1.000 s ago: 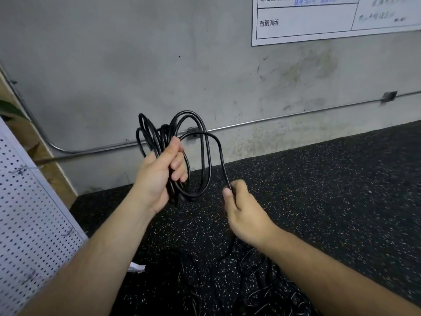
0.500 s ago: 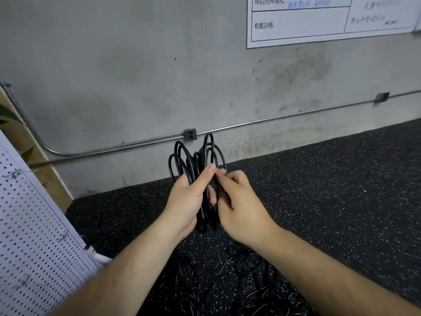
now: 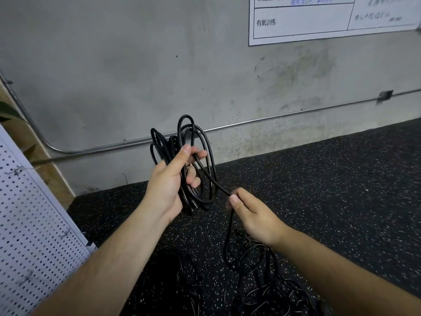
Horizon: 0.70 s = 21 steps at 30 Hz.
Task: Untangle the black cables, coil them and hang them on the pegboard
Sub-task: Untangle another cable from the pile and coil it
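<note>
The left hand (image 3: 169, 185) is raised in the middle of the scene, its fingers (image 3: 182, 157) curled round a bundle of black cable loops (image 3: 198, 200). The loops stand up above the hand and hang just below the palm, in front of the far wall (image 3: 136, 65). One strand (image 3: 216, 183) leaves the bundle and slants down to the right hand (image 3: 252, 215), just to the right and slightly nearer. There the thumb (image 3: 234, 199) and forefinger pinch it. Below the right hand the strand drops to a tangle of black cables (image 3: 262, 290) on the floor (image 3: 330, 190), near the bottom edge between the two forearms. The right forearm covers part of it.

The floor is black rubber flecked with white, so the cables lying on it are hard to trace. A white pegboard (image 3: 29, 236) with a few small metal hooks (image 3: 16, 171) leans at the near left, well apart from both hands. Behind it a wooden panel (image 3: 45, 165) and a green leaf (image 3: 9, 111) show. A thin metal pipe (image 3: 273, 118) runs along the grey wall behind the loops. A white chart (image 3: 319, 19) with printed and handwritten characters hangs at the far right.
</note>
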{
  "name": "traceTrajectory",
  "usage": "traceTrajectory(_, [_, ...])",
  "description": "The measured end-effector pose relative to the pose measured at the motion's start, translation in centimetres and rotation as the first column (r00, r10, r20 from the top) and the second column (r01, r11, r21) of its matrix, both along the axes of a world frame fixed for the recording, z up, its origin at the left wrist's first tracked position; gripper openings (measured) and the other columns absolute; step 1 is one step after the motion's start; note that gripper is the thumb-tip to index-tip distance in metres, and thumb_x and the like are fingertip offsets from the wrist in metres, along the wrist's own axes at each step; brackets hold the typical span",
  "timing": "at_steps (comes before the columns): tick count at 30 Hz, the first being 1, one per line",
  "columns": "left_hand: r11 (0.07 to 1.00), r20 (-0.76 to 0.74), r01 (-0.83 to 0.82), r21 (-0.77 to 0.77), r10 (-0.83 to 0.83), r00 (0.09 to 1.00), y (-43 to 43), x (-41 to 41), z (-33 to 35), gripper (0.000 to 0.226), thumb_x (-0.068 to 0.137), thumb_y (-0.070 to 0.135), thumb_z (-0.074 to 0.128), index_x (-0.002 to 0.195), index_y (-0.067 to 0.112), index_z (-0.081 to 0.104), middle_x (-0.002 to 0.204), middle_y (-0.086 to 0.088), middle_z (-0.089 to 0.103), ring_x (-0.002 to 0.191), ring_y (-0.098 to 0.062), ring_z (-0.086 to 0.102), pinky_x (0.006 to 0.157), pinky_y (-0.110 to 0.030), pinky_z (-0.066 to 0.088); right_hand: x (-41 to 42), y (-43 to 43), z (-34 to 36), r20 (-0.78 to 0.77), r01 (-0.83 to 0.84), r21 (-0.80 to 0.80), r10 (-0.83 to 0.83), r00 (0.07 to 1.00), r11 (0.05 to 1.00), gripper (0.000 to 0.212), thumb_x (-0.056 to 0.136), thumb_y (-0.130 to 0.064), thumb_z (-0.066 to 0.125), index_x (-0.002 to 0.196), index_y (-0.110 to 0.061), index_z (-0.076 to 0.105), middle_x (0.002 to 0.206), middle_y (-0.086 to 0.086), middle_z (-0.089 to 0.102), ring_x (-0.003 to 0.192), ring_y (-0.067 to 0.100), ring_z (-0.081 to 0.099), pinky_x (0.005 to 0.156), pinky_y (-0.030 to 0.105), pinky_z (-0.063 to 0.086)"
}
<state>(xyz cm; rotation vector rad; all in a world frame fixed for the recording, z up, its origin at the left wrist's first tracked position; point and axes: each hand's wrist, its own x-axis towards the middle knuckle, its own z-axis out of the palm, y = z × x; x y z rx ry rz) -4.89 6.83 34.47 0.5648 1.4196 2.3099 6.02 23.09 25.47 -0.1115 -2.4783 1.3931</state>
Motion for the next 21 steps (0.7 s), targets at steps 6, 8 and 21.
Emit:
traceTrajectory(6, [0.999, -0.014, 0.013, -0.031, -0.014, 1.0, -0.2, -0.4, -0.2, 0.02, 0.101, 0.024, 0.058, 0.105, 0.007, 0.069, 0.108, -0.012, 0.075, 0.048, -0.007, 0.038, 0.045, -0.02, 0.041, -0.7, -0.1, -0.2, 0.185, -0.019, -0.441, 0.111, 0.976, 0.897, 0.043, 0.101, -0.056, 0.045, 0.098, -0.014, 0.048, 0.078, 0.001, 0.06, 0.067, 0.02, 0.059, 0.072, 0.048, 0.057])
traceTrajectory(8, [0.998, -0.033, -0.002, -0.065, -0.001, 0.999, -0.3, -0.7, -0.3, 0.022, 0.101, 0.025, 0.059, 0.108, 0.007, 0.068, 0.112, -0.013, 0.075, 0.049, -0.008, 0.039, 0.047, -0.02, 0.042, -0.5, 0.3, 0.6, 0.217, -0.029, -0.417, 0.131, 0.967, 0.909, 0.041, 0.101, -0.055, 0.046, 0.094, -0.015, 0.05, 0.077, 0.001, 0.054, 0.058, 0.012, 0.047, 0.051, 0.03, 0.042])
traceTrajectory(21, [0.969, -0.176, -0.109, -0.22, 0.071, 0.982, 0.2, -0.8, -1.3, 0.022, 0.099, 0.034, 0.064, 0.099, 0.019, 0.079, 0.108, -0.013, 0.076, 0.052, -0.011, 0.046, 0.057, -0.031, 0.045, 2.7, -4.3, 4.9, 0.479, -0.385, 0.537, 0.105, 0.872, 0.75, 0.019, 0.106, -0.03, 0.044, 0.095, -0.015, 0.049, 0.082, -0.004, 0.049, 0.074, 0.018, 0.055, 0.062, 0.029, 0.042])
